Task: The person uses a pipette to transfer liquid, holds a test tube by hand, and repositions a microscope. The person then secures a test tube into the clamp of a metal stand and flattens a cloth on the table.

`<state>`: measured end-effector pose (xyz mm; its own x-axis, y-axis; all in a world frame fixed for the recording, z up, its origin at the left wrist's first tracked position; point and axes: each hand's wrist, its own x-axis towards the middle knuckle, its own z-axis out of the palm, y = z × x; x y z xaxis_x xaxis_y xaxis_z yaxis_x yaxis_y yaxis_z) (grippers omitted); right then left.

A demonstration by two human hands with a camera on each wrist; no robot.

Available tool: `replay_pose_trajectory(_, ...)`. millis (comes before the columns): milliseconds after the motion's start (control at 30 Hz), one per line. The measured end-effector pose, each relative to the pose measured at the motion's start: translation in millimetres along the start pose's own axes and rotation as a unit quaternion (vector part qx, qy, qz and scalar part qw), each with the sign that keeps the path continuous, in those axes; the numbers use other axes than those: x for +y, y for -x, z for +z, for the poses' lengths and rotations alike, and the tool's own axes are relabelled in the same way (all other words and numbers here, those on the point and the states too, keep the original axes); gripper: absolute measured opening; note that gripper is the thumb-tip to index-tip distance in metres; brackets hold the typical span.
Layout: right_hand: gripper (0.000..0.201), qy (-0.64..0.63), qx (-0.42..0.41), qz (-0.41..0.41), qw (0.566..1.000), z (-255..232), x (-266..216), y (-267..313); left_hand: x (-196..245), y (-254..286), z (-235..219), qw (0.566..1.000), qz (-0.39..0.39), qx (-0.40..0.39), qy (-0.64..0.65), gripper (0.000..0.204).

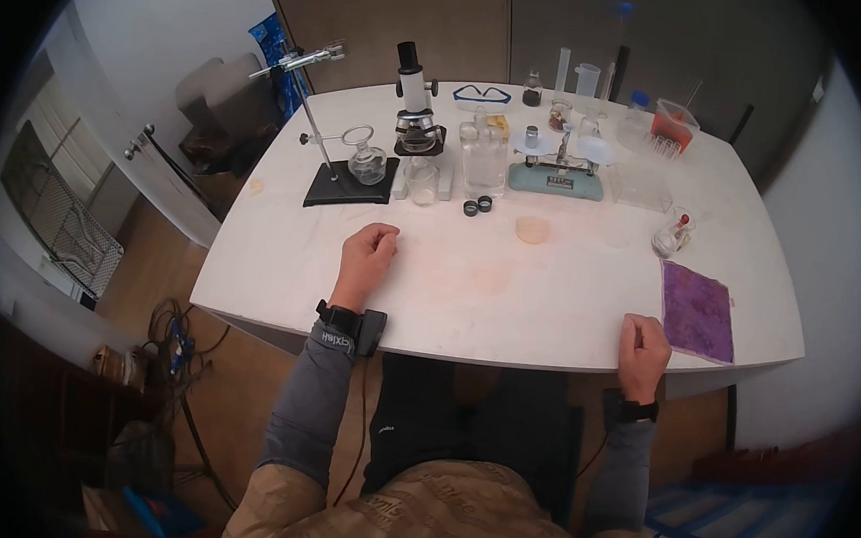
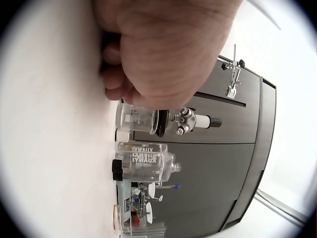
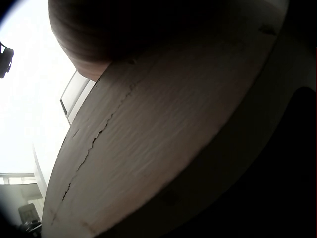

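My left hand (image 1: 366, 261) rests on the white table (image 1: 428, 308) with its fingers loosely curled and nothing in them. In the left wrist view the fingertips (image 2: 114, 79) turn in against the tabletop. Nearest ahead of that hand are a glass beaker (image 1: 422, 183) and two small black caps (image 1: 478, 206). My right hand (image 1: 644, 350) lies at the table's front edge, loosely curled and holding nothing, beside a purple cloth (image 1: 698, 312). In the right wrist view its fingers are hidden in shadow above the table's cracked edge (image 3: 133, 134).
Behind stand a ring stand (image 1: 352, 189) with a round flask (image 1: 367, 165), a microscope (image 1: 416, 103), a clear bottle (image 1: 483, 165) and a green balance (image 1: 556, 182). A round dish (image 1: 532, 230) lies mid-table. Safety glasses (image 1: 481, 94) and a red-bottomed container (image 1: 674, 126) are farther back.
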<state>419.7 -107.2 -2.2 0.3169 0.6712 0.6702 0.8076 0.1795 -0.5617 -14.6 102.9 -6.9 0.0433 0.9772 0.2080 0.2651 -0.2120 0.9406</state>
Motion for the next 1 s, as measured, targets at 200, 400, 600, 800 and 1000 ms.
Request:
replay_pose_trajectory(200,0.003,0.012,-0.001,-0.02,1.0,-1,0,-1,1,0,-2,1.0,0.0,-0.014,0.005,0.022)
replay_pose_trajectory(400,0.005,0.014,-0.002,-0.015,1.0,-1,0,1,-2,0,-3,1.0,0.011,-0.008,0.006,0.023)
replay_pose_trajectory(600,0.005,0.009,0.014,-0.012,1.0,2,1,5,-1,2,-4,0.999,-0.003,-0.03,-0.01,0.022)
replay_pose_trajectory(800,0.004,0.014,0.003,-0.012,1.0,1,0,2,0,1,-3,1.0,0.005,-0.009,0.011,0.022)
replay_pose_trajectory(1000,0.004,0.013,0.001,-0.008,1.0,1,-1,2,-2,0,-4,1.0,-0.016,-0.026,-0.006,0.022)
